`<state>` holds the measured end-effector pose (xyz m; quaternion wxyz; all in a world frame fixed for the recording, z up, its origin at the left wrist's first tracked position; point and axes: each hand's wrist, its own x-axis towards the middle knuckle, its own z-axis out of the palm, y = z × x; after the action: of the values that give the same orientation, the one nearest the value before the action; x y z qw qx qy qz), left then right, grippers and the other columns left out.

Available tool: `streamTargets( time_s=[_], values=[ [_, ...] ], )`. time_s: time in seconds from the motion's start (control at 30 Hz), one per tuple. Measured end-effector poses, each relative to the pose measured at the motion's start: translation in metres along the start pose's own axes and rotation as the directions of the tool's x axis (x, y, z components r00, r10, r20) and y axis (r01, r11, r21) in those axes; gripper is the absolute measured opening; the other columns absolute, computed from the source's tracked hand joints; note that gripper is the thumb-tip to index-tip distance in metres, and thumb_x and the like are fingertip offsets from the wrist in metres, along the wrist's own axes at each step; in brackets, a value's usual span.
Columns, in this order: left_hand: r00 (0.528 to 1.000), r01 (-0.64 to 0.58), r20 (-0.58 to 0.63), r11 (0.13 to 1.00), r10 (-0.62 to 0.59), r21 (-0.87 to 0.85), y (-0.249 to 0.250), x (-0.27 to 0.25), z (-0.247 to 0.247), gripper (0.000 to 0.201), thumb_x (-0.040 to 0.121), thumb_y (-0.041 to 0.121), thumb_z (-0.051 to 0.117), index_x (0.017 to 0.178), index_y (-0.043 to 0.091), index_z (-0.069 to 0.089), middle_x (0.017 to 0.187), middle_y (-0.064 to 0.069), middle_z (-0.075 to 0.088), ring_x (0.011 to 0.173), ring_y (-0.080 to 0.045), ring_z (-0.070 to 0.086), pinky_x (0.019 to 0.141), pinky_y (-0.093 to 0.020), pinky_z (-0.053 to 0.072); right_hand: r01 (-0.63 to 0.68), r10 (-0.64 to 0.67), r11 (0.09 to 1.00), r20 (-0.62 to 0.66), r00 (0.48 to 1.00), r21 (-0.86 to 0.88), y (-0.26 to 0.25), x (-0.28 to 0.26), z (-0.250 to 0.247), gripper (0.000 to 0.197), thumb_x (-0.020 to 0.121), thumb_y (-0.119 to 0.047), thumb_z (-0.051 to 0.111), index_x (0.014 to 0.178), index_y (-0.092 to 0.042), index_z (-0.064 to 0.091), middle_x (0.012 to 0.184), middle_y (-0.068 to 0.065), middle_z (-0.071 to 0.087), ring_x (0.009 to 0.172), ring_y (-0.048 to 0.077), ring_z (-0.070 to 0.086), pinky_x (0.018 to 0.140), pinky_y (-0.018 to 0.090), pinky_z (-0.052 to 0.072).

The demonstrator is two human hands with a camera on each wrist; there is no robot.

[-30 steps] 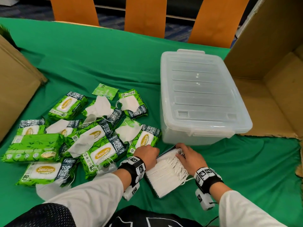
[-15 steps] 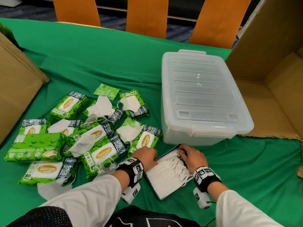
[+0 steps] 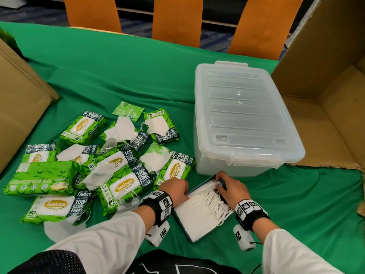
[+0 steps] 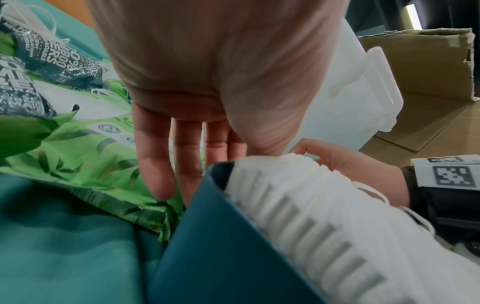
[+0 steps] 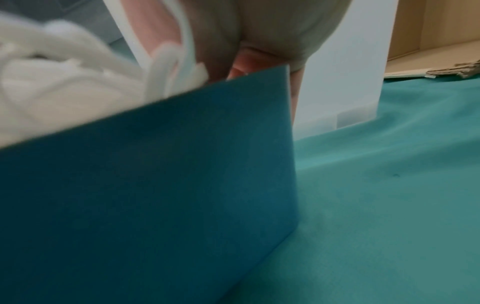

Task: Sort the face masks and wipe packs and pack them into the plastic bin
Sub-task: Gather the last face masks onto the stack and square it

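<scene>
From the head view we see our left hand (image 3: 173,187) and right hand (image 3: 232,187) gripping opposite sides of a blue box (image 3: 218,179) filled with white face masks (image 3: 199,209), just in front of the lidded plastic bin (image 3: 245,117) on the green surface (image 3: 118,76). Wipe packs (image 3: 122,186) and loose masks lie in a heap left of the bin. From the left wrist view, our left fingers (image 4: 155,164) reach straight down, slightly spread, against the box's side beside a wipe pack. From the right wrist view, our right hand's fingers (image 5: 244,70) curl over the box's (image 5: 155,174) edge near the mask loops (image 5: 166,70).
</scene>
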<state>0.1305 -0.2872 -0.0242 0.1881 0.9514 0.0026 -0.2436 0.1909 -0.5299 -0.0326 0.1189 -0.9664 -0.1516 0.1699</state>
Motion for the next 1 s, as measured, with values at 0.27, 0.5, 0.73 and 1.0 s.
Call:
streamTargets(
  time_s=[0.27, 0.5, 0.73, 1.0],
  values=[
    [0.999, -0.022, -0.037, 0.999, 0.022, -0.023, -0.005, -0.002, 0.001, 0.022, 0.086, 0.031, 0.064, 0.105, 0.026, 0.073, 0.101, -0.004, 0.073, 0.094, -0.028, 0.068, 0.076, -0.029, 0.054, 0.119, -0.117, 0.99, 0.023, 0.993, -0.081, 0.002, -0.004, -0.005, 0.03, 0.099, -0.035, 0.058, 0.126, -0.044, 0.065, 0.143, -0.013, 0.056, 0.11, 0.021, 0.066, 0.09, 0.036, 0.055],
    [0.999, -0.003, -0.048, 0.999, 0.0, -0.051, -0.007, -0.003, 0.001, 0.023, 0.086, 0.031, 0.065, 0.106, 0.026, 0.074, 0.101, -0.003, 0.074, 0.094, -0.026, 0.068, 0.078, -0.029, 0.055, 0.084, -0.087, 0.987, -0.022, 0.996, -0.139, 0.004, -0.005, -0.01, 0.02, 0.091, -0.053, 0.061, 0.1, -0.037, 0.07, 0.124, -0.015, 0.066, 0.091, 0.016, 0.067, 0.074, 0.031, 0.055],
    [0.998, -0.01, -0.062, 0.999, 0.007, -0.037, -0.007, -0.003, 0.003, 0.023, 0.087, 0.033, 0.064, 0.107, 0.027, 0.073, 0.101, -0.002, 0.074, 0.095, -0.026, 0.068, 0.079, -0.029, 0.055, 0.063, -0.02, 0.976, 0.202, 0.979, -0.207, 0.005, 0.001, -0.002, 0.035, 0.102, -0.05, 0.042, 0.125, -0.038, 0.066, 0.14, -0.002, 0.053, 0.118, 0.025, 0.057, 0.089, 0.037, 0.053],
    [0.992, -0.107, -0.061, 0.994, 0.11, 0.038, -0.008, -0.007, -0.001, 0.019, 0.088, 0.031, 0.063, 0.101, 0.021, 0.072, 0.093, -0.006, 0.072, 0.086, -0.029, 0.065, 0.068, -0.03, 0.052, 0.069, -0.048, 0.982, 0.117, 0.992, -0.176, 0.0, 0.007, -0.003, 0.034, 0.103, -0.047, 0.047, 0.12, -0.029, 0.068, 0.136, 0.0, 0.053, 0.11, 0.027, 0.061, 0.089, 0.039, 0.055]
  ],
)
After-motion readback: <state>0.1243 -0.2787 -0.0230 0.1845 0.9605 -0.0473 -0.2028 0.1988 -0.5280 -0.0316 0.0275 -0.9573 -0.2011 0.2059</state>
